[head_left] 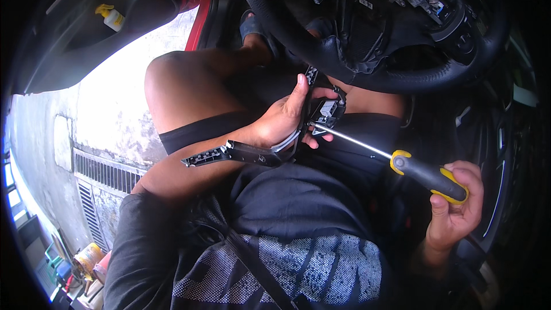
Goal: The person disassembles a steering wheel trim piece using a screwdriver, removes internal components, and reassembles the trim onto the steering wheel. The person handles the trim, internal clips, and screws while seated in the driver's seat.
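Observation:
My left hand [280, 121] is wrapped round a curved black plastic trim piece [248, 152], held above my lap. One arm of the trim reaches over my left forearm, and the other points up past my thumb. A small black part with a pale connector [328, 109] sits by my left fingertips. My right hand [457, 212] grips the end of a screwdriver [426, 175] with a black and yellow handle. Its long metal shaft runs left, and the tip meets the trim beside that connector. Whether the tip sits in a screw is too small to tell.
Just beyond my hands is a black steering wheel [396, 80] with its centre uncovered and wiring showing. On the left an open car door [69, 60] holds a white bottle with a yellow top [112, 18]. Outside lie a floor grate [109, 167] and several items at lower left.

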`<state>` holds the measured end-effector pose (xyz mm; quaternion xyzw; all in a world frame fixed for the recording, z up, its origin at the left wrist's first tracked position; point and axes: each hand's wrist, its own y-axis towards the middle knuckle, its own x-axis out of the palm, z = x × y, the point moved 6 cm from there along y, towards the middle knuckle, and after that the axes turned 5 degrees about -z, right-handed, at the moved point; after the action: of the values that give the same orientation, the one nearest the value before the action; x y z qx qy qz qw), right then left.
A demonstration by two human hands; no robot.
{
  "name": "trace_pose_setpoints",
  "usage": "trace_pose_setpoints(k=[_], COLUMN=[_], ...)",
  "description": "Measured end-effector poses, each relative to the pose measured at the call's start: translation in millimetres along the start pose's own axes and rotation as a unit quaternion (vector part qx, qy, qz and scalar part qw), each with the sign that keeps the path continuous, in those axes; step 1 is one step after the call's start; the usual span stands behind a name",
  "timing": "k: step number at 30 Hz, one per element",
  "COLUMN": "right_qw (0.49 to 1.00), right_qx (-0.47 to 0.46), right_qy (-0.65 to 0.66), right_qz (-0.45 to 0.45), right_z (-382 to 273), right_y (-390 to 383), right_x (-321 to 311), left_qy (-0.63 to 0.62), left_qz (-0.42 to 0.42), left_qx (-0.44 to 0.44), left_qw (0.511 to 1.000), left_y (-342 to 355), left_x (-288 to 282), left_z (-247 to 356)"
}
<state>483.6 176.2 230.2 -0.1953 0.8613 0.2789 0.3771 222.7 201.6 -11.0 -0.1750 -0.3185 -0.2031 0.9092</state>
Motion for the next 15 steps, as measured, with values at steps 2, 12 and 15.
trace_pose_setpoints(k=[2,12,15], right_qw=[1.000,1.000,1.000], right_qx=[-0.002,0.014,0.013], right_qy=[-0.006,0.027,0.020], right_qz=[-0.005,0.000,-0.006], right_z=[-0.2,2.6,4.1], right_y=[2.2,1.8,1.9], right_x=[0.8,0.6,2.6], left_qy=[0.000,0.014,0.019], left_qz=[-0.005,0.000,-0.004], left_qx=[0.004,0.008,0.011], left_qw=[1.000,1.000,1.000], left_y=[1.4,0.6,1.6], left_x=[-2.0,-1.2,-2.4], left_z=[-1.3,-0.7,-1.0])
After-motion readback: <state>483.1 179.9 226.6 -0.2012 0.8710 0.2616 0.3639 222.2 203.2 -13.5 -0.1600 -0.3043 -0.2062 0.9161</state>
